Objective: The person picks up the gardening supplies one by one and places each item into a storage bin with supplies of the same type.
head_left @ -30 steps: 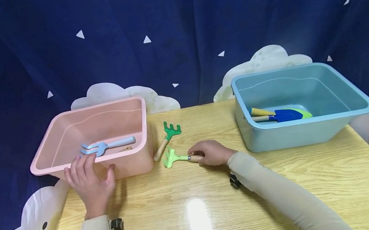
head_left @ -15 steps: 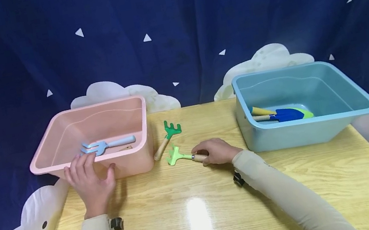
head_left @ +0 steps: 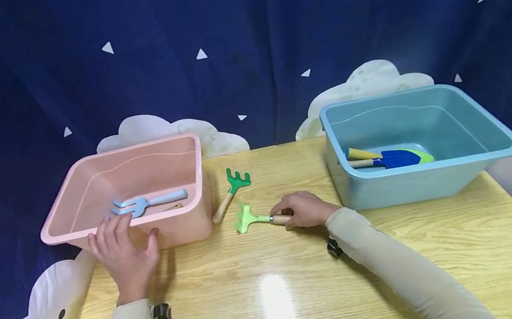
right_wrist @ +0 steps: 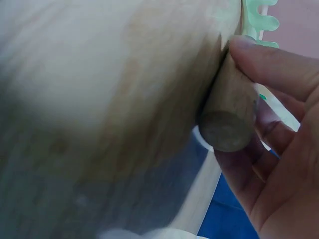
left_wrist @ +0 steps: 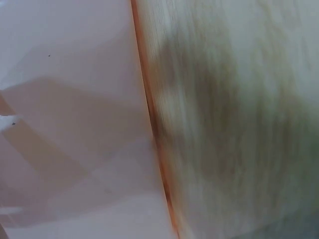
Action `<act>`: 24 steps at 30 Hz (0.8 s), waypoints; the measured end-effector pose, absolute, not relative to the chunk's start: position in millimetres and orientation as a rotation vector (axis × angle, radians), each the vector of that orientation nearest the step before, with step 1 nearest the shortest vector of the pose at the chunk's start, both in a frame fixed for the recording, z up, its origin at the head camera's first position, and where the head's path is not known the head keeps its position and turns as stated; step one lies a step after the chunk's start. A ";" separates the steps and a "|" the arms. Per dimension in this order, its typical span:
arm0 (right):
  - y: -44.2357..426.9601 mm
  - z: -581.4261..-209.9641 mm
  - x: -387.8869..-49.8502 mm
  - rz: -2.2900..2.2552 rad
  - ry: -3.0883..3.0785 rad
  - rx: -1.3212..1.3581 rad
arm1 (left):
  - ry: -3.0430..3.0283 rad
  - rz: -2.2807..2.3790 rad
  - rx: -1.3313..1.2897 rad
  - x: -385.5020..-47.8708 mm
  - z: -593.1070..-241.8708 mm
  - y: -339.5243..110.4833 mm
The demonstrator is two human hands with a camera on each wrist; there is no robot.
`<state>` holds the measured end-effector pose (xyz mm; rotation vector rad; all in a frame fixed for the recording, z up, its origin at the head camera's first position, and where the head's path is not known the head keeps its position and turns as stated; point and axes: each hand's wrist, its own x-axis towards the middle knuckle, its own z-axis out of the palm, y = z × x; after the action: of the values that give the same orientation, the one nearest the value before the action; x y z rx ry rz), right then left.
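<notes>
My right hand (head_left: 307, 209) pinches the wooden handle of a light green toy rake (head_left: 245, 219), whose head points left, low over the table. In the right wrist view, thumb and fingers hold the round wooden handle (right_wrist: 230, 114) near its end. My left hand (head_left: 125, 254) rests with its fingers over the front rim of a pink bin (head_left: 186, 227), thumb apart against the outside. Inside that bin lie a light blue hand fork (head_left: 139, 204) and a wooden piece, mostly hidden. A dark green rake (head_left: 238, 180) lies beside the bin.
At the right stands a blue bin (head_left: 403, 188) with a blue trowel (head_left: 395, 158), a yellow handle (head_left: 362, 154) and a lime green blade in it. Both bins stand on a wooden table (head_left: 219, 301). A dark blue curtain (head_left: 241, 9) hangs behind.
My right hand has drawn the light green rake a little to the right, away from the pink bin. My left hand has stayed at the pink bin's rim.
</notes>
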<state>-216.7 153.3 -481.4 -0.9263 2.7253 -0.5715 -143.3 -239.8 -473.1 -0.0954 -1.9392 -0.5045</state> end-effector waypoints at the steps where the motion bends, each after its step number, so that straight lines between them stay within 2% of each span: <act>1: 153.5 -481.8 -216.8 -0.580 2.725 -0.921 | -1.938 -0.504 -0.094 -143.1 -473.5 -240.1; 24: 158.2 -486.0 -221.4 -0.616 2.686 -0.921 | -1.916 -0.506 -0.098 -144.7 -475.1 -238.5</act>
<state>-221.4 158.2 -486.0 -0.9210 2.6861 -0.6160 -144.7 -238.5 -475.1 -0.0977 -1.9156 -0.5060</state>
